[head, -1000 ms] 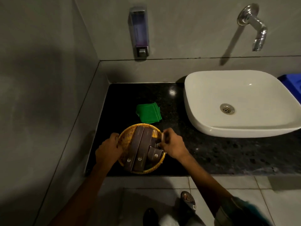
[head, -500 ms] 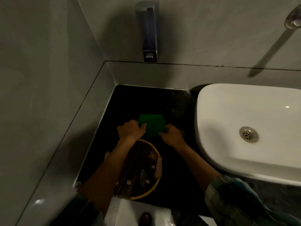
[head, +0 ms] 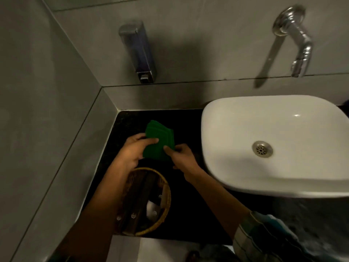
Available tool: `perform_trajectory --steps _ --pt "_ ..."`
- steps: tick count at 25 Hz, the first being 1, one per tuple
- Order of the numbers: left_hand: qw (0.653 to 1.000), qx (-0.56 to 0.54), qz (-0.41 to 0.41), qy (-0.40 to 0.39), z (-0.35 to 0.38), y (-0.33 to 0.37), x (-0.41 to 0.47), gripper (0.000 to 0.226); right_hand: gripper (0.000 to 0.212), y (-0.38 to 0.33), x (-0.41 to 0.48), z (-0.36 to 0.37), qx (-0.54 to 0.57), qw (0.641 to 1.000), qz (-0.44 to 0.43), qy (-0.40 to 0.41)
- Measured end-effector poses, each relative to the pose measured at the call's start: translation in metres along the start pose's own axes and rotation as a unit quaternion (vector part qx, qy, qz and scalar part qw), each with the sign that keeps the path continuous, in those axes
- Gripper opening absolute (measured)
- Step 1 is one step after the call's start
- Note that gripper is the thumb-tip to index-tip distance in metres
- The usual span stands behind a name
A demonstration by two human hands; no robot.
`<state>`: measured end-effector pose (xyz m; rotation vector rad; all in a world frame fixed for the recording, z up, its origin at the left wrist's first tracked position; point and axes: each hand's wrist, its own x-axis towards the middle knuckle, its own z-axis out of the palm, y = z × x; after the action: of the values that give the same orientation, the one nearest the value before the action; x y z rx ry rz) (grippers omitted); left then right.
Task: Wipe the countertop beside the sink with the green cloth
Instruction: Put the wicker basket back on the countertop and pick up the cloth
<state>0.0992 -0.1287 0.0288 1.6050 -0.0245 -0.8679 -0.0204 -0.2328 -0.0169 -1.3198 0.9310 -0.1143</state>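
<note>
A folded green cloth [head: 157,138] is held between both hands just above the black countertop [head: 188,214], left of the white sink [head: 283,174]. My left hand [head: 135,150] grips the cloth's left edge with the thumb on top. My right hand [head: 180,156] pinches its lower right corner. The cloth's far end sticks out beyond the fingers, its layers fanned slightly.
A round wicker basket [head: 166,203] with dark brown boxes sits near the counter's front edge, partly under my left forearm. A soap dispenser [head: 137,52] hangs on the back wall, and a chrome tap [head: 296,40] juts out above the sink. Grey walls close the left side.
Both hands left the basket, reached back to the green cloth and took hold of it. The cloth now sits lifted between them. The camera has moved closer and tilted.
</note>
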Motion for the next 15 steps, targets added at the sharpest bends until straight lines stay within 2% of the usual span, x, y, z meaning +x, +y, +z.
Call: perform_trajectory --steps 2,4,6,8,9,12,15 --pt "0.995 -0.06 0.033 -0.07 0.002 0.004 -0.029 0.045 0.059 -0.018 -0.03 -0.02 0.063 0.998 -0.018 0.003" --pt "0.987 -0.094 0.06 -0.115 0.017 0.003 -0.058 0.056 0.07 -0.03 -0.061 -0.051 0.196 0.978 -0.024 -0.07" --pt "0.988 -0.082 0.075 -0.11 0.039 0.002 -0.074 0.062 0.065 -0.037 -0.079 -0.081 0.26 0.957 -0.053 -0.118" --pt "0.989 -0.05 0.067 -0.119 0.077 -0.001 -0.085 0.062 0.051 -0.039 -0.093 -0.121 0.27 0.949 -0.098 -0.129" --pt "0.988 -0.036 0.051 -0.141 0.1 -0.003 -0.088 0.056 0.05 -0.038 -0.096 -0.144 0.272 0.948 -0.111 -0.123" --pt "0.973 0.003 -0.004 -0.233 0.199 -0.013 -0.091 0.038 0.067 -0.028 -0.1 -0.24 0.27 0.955 -0.114 -0.044" --pt "0.964 0.043 -0.004 -0.263 0.329 -0.029 -0.093 0.045 0.076 -0.005 -0.102 -0.353 0.217 0.973 -0.072 0.039"
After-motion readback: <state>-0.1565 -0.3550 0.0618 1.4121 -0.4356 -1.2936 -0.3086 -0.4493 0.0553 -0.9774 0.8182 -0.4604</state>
